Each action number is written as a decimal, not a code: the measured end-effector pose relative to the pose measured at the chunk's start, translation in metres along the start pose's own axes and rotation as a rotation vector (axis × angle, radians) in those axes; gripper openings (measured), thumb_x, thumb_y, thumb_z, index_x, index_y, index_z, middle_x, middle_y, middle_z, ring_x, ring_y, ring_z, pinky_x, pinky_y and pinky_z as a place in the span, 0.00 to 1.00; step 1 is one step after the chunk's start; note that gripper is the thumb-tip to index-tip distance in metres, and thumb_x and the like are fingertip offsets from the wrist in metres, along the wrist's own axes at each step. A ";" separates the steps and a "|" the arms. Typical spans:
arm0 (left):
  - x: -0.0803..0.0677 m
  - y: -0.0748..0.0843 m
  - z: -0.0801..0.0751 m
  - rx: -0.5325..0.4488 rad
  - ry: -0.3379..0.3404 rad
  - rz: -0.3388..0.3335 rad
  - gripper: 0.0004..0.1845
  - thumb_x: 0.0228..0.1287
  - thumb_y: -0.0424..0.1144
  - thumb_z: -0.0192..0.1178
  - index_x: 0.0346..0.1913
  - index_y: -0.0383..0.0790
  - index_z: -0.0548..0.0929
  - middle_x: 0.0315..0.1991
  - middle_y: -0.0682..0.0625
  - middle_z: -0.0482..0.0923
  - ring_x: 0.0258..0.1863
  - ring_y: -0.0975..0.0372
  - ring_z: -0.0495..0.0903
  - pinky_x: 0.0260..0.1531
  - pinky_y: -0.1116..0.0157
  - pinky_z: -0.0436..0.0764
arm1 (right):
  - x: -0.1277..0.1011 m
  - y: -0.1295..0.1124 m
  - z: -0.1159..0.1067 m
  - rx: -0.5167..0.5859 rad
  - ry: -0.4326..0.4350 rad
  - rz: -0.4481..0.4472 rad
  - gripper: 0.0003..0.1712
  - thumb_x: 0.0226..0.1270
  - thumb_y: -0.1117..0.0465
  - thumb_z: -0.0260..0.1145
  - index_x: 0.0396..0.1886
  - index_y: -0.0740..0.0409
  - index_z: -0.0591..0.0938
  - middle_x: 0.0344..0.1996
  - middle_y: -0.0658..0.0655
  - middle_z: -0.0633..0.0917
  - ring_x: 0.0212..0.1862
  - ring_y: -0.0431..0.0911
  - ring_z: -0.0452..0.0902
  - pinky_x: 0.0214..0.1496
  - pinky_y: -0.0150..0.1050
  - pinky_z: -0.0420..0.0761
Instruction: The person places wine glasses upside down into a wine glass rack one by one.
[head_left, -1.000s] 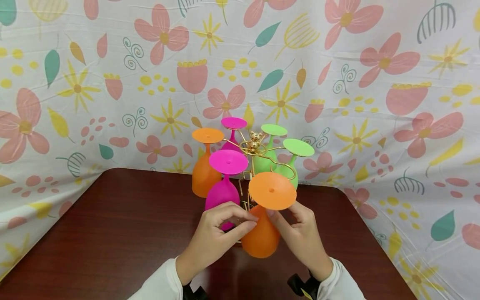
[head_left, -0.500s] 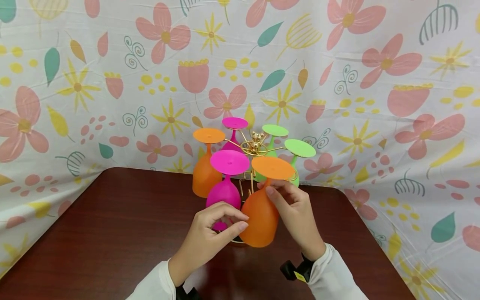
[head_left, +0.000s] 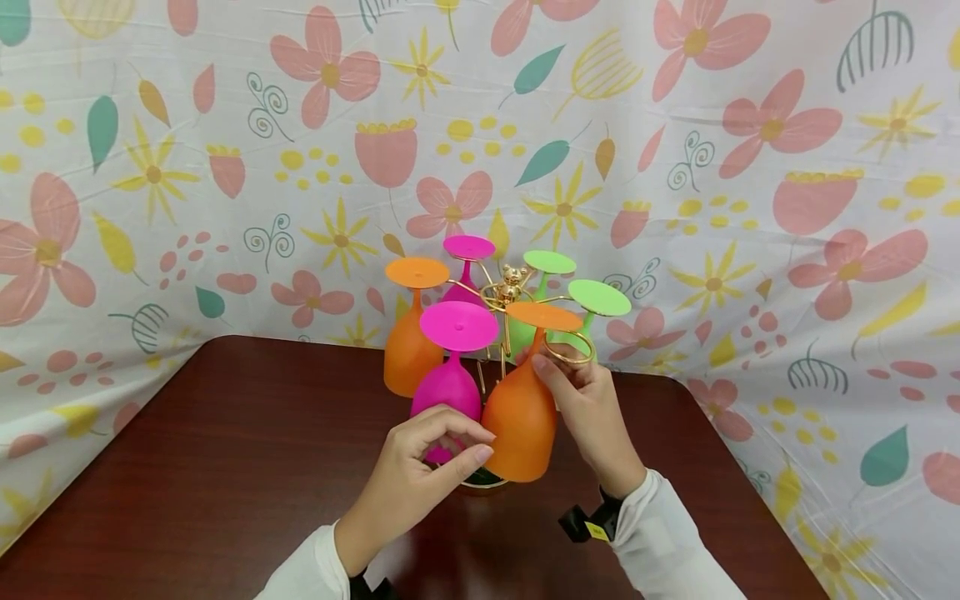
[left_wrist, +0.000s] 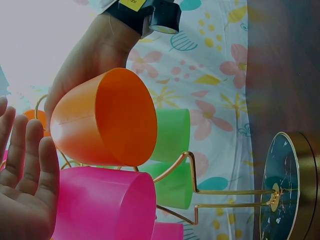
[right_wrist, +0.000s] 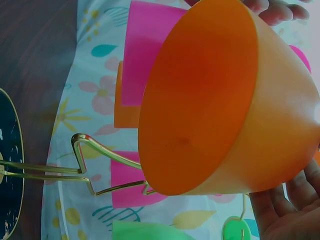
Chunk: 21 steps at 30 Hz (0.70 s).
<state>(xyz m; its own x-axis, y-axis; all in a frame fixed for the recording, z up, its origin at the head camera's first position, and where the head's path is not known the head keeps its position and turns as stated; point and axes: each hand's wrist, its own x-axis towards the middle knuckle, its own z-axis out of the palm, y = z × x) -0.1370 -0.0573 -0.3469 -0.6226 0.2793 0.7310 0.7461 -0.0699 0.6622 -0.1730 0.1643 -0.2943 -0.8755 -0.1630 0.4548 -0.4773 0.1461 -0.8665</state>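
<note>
An orange plastic wine glass (head_left: 521, 429) hangs upside down and slightly tilted at the front of a gold wire rack (head_left: 504, 302). My right hand (head_left: 592, 408) pinches its stem just under the foot, close beside an open gold ring (head_left: 591, 357) of the rack. My left hand (head_left: 412, 475) has relaxed fingers, with thumb and index tips right at the left side of the bowl. Beside them a magenta glass (head_left: 446, 387) hangs upside down in the rack. In the left wrist view the orange bowl (left_wrist: 102, 125) points its mouth toward the rack's round base (left_wrist: 280, 195).
Farther back on the rack hang another orange glass (head_left: 412, 354), a second magenta glass (head_left: 468, 247) and two green ones, one with its foot (head_left: 600, 297) at the right. A gold bear (head_left: 512, 279) tops the rack. The dark wooden table (head_left: 247, 467) meets a floral cloth (head_left: 247, 167) behind.
My right hand has raised the orange glass and carried it back to the rack's ring, and its foot is now flatter. My left hand has shifted slightly left, its fingertips staying by the bowl.
</note>
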 end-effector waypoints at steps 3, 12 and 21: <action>0.000 0.000 0.000 0.001 -0.001 0.005 0.08 0.63 0.32 0.66 0.44 0.44 0.85 0.39 0.54 0.82 0.32 0.63 0.79 0.29 0.65 0.82 | 0.001 0.001 -0.001 0.017 -0.009 -0.011 0.20 0.75 0.53 0.58 0.55 0.62 0.80 0.49 0.67 0.82 0.46 0.55 0.81 0.47 0.45 0.83; -0.001 0.000 0.001 0.002 -0.011 0.003 0.07 0.65 0.32 0.65 0.44 0.43 0.85 0.39 0.55 0.82 0.33 0.63 0.79 0.30 0.65 0.82 | -0.001 0.007 -0.008 0.014 0.039 0.010 0.18 0.74 0.53 0.60 0.55 0.60 0.81 0.49 0.61 0.83 0.48 0.53 0.80 0.47 0.44 0.83; -0.001 0.000 0.001 0.016 -0.011 0.012 0.08 0.65 0.32 0.64 0.44 0.47 0.85 0.39 0.55 0.82 0.34 0.63 0.78 0.32 0.65 0.82 | -0.010 0.008 -0.017 -0.029 0.049 -0.059 0.16 0.75 0.57 0.59 0.57 0.56 0.80 0.50 0.60 0.83 0.53 0.52 0.79 0.52 0.41 0.80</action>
<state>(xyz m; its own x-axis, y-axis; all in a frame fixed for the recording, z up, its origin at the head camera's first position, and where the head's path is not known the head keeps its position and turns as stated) -0.1364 -0.0567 -0.3476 -0.6111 0.2895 0.7367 0.7571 -0.0578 0.6507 -0.1696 0.1835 -0.3023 -0.8481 -0.1240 0.5151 -0.5295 0.1664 -0.8318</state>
